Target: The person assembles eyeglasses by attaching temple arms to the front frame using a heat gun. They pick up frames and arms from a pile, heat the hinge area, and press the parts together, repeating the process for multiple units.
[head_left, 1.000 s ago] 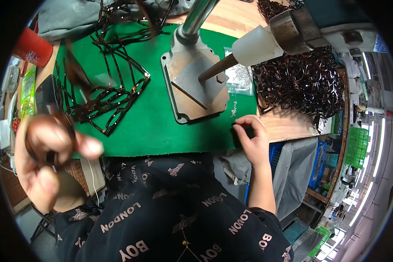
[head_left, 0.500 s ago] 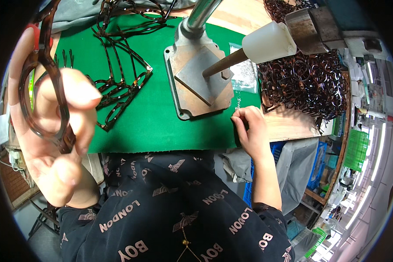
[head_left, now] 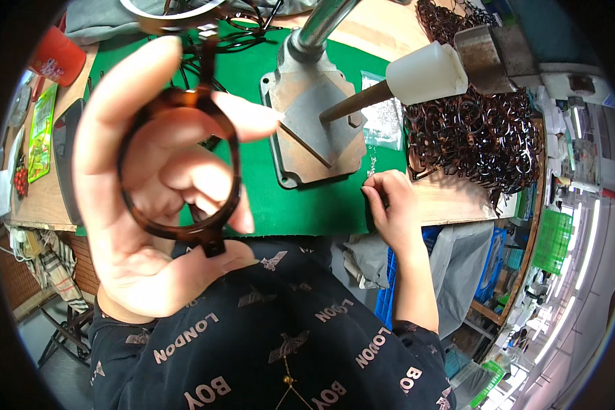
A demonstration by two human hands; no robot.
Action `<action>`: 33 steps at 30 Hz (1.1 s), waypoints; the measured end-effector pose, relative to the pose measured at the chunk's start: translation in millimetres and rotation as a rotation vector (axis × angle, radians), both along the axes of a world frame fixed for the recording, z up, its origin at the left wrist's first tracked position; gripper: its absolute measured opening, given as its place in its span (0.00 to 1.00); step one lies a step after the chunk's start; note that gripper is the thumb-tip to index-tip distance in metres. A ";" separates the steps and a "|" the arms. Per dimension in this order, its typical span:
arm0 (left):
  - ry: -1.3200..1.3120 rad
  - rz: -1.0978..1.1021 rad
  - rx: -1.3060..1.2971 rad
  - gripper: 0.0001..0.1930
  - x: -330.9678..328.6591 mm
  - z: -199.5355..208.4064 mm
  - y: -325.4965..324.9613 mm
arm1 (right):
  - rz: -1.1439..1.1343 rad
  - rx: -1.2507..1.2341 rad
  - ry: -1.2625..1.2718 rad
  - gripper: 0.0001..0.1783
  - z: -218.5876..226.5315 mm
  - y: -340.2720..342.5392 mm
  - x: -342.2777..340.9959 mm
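Head view: one brown round-rimmed plastic eyeglass frame (head_left: 233,195), likely light, best rim-held, is pinched by the left hand (head_left: 106,215); what the curled right hand (head_left: 396,203) grips is unclear.

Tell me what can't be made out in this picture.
In the head view:
Brown eyeglass frame: upper end blurred, cut off by the top edge.
Dark frames: partly hidden behind the left hand.
Right hand: its curl hides whether anything is pinched.
Tiny pale pieces: too small to identify.

Wooden table (head_left: 451,201); green mat (head_left: 314,213) atop
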State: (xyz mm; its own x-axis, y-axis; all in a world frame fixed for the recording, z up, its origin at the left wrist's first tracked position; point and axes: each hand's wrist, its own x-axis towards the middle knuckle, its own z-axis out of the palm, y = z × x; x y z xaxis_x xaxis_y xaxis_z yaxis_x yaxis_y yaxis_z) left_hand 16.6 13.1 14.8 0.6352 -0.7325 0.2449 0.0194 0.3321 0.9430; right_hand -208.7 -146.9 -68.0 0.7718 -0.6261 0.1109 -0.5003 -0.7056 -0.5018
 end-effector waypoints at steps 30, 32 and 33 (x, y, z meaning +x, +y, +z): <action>-0.017 -0.531 -0.108 0.38 -7.4 -23.4 -22.8 | 0.262 0.476 -0.636 0.04 84.3 44.9 71.8; 0.013 -0.540 -0.097 0.38 -6.7 -23.4 -22.8 | 0.258 0.464 -0.632 0.04 85.4 45.0 72.7; 0.015 -0.544 -0.092 0.38 -5.5 -23.2 -22.9 | 0.256 0.458 -0.629 0.04 85.7 45.0 73.1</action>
